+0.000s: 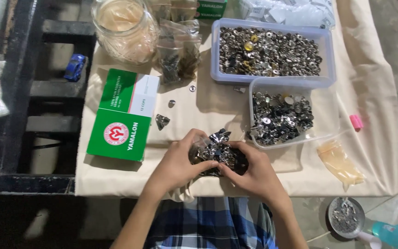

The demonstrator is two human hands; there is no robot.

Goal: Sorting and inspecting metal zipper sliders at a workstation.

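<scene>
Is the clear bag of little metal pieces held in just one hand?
No. Both the left hand and the right hand grip the clear bag of metal pieces between them, above the cloth-covered table.

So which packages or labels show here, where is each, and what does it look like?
Green box: flat on the cloth, left of the hands; green and white with a red round emblem.
Second green box: top edge, mostly cut off.
Small clear bags: beside the glass jar, holding dark bits.
Clear bag of metal parts: held between left hand and right hand.
White packets: top right, heaped.
</scene>
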